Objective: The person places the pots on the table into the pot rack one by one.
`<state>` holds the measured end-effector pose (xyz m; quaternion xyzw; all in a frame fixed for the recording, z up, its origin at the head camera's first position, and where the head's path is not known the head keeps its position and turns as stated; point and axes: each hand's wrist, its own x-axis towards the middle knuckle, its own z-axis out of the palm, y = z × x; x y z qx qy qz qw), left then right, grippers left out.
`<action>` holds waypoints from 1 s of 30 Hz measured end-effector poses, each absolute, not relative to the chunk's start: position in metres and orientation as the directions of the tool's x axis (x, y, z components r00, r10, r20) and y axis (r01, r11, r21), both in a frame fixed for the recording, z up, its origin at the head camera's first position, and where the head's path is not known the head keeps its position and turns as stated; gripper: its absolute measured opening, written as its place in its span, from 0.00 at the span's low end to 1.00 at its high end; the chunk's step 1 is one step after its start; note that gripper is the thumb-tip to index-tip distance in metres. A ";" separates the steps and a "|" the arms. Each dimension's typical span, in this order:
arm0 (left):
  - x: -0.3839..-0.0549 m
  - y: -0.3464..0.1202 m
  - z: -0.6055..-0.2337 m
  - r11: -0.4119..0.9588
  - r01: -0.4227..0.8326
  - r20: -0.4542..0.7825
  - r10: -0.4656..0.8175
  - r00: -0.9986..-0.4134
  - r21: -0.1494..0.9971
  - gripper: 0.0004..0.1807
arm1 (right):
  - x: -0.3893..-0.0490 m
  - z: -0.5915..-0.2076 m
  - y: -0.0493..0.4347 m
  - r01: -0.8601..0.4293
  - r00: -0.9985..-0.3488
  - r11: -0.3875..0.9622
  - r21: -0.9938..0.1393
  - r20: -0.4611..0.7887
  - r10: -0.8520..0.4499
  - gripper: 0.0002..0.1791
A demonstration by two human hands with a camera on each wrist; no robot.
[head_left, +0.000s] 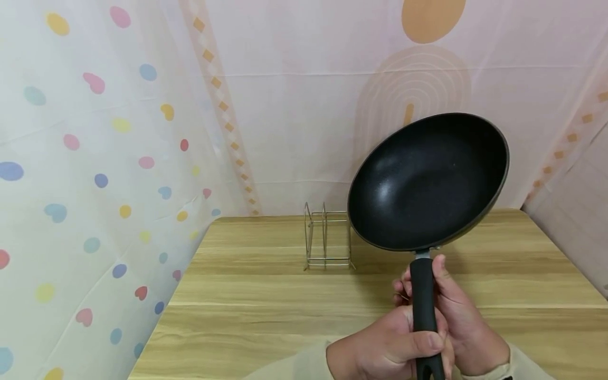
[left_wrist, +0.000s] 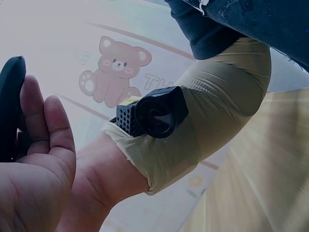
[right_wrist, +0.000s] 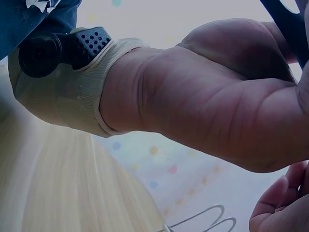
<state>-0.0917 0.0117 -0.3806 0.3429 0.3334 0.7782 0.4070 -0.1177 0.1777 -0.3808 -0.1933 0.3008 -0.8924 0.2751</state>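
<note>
1 pan (head_left: 427, 182): black, round | left hand (head_left: 387, 338), right hand (head_left: 463, 322) (2): gripping handle (head_left: 423, 290) | 1 wire rack (head_left: 325, 237) near table (head_left: 266, 301) back edge

In the head view, you had both forearms in from the near side of the bench (head_left: 237, 301), angled inward, with your hands together slightly closer to its right edge than its left. Your left hand (head_left: 382, 340) was lower, fingers wrapped in a grip, its thumb (head_left: 420, 344) laid across toward the right edge. Your right hand (head_left: 458, 311) gripped just above and partly behind it, its thumb (head_left: 442, 270) pointing toward the far edge. Your cream sleeves (head_left: 301, 364) stopped at the wrists.
</note>
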 end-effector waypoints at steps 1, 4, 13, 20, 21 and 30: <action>-0.092 0.012 -0.381 -0.451 -0.406 0.267 0.861 -0.433 0.795 0.20 | -0.118 -0.380 0.177 0.376 -0.774 -0.665 -0.645 0.176 -0.608 0.40; -0.092 0.010 -0.381 -0.470 -0.396 0.294 0.854 -0.429 0.789 0.24 | -0.118 -0.378 0.175 0.370 -0.780 -0.656 -0.658 0.164 -0.604 0.40; -0.095 0.005 -0.382 -0.502 -0.349 0.358 0.843 -0.400 0.792 0.49 | -0.120 -0.371 0.165 0.336 -0.782 -0.647 -0.685 0.181 -0.597 0.38; -0.096 -0.001 -0.377 -0.508 -0.331 0.379 0.843 -0.382 0.795 0.30 | -0.121 -0.368 0.158 0.324 -0.782 -0.630 -0.706 0.174 -0.598 0.37; -0.096 -0.002 -0.377 -0.509 -0.332 0.382 0.843 -0.378 0.795 0.23 | -0.121 -0.367 0.158 0.323 -0.783 -0.628 -0.708 0.173 -0.597 0.37; -0.095 -0.010 -0.375 -0.528 -0.331 0.421 0.839 -0.344 0.782 0.11 | -0.124 -0.364 0.149 0.259 -0.798 -0.581 -0.772 0.168 -0.578 0.34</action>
